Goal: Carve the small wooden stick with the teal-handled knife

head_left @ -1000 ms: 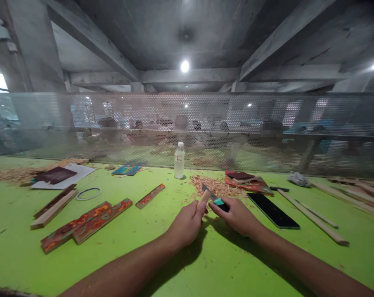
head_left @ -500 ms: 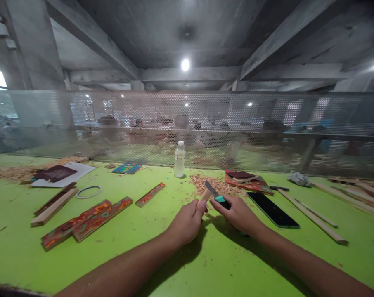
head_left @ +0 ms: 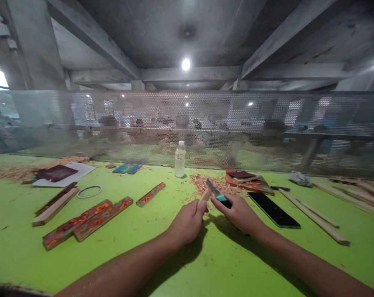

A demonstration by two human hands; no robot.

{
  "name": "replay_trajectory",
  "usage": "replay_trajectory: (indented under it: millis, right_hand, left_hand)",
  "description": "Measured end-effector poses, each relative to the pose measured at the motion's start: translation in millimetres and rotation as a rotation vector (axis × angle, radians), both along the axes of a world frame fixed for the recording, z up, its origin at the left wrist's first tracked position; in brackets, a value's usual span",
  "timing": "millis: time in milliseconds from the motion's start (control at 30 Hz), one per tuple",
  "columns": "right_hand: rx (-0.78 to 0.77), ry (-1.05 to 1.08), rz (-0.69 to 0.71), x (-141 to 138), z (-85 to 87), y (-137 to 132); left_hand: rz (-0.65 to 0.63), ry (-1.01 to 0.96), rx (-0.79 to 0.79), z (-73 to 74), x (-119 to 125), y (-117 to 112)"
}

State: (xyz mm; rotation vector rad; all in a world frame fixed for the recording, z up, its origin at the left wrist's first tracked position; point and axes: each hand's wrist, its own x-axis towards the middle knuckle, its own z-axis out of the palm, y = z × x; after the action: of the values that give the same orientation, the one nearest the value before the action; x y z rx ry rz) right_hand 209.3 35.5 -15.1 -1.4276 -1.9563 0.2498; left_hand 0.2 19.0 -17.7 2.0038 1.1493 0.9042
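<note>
My left hand [head_left: 188, 220] is closed around a small piece of pale wood [head_left: 205, 196], whose upper end sticks out past the thumb. In my right hand [head_left: 241, 212] is a utility knife [head_left: 221, 199] with a teal and black handle. Its bare blade points up and to the left, close beside the wood; whether the two touch I cannot tell. Behind both hands lies a heap of wood shavings [head_left: 202, 181] on the green table [head_left: 162, 264]. The lower end of the wood is hidden in my left hand.
A water bottle [head_left: 180, 160] stands upright behind the hands. To the right are a black phone [head_left: 273, 209], a hammer [head_left: 313, 216] and wood strips. Painted wood bars [head_left: 103, 218] and a white ring [head_left: 89, 191] lie left. A perforated metal screen [head_left: 205, 128] borders the back, people beyond it.
The knife blade has shifted slightly to the right, a little farther from the tip of the wood. Both hands keep their hold and stay almost in place.
</note>
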Motion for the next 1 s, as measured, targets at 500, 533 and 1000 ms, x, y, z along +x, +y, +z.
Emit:
replay_trajectory:
  millis: [500,533,1000]
  right_hand:
    - [-0.008,0.012,0.054,0.6,0.1,-0.3]
    - [-0.008,0.013,0.053,0.5,0.1,-0.3]
    - [-0.010,0.016,0.075,0.6,1.4,-1.5]
  left_hand:
    - [0.033,0.055,-0.011,1.1,0.4,0.0]
    - [0.034,0.062,-0.016,1.2,0.5,0.0]
    - [-0.015,0.090,-0.063,-0.7,0.4,2.5]
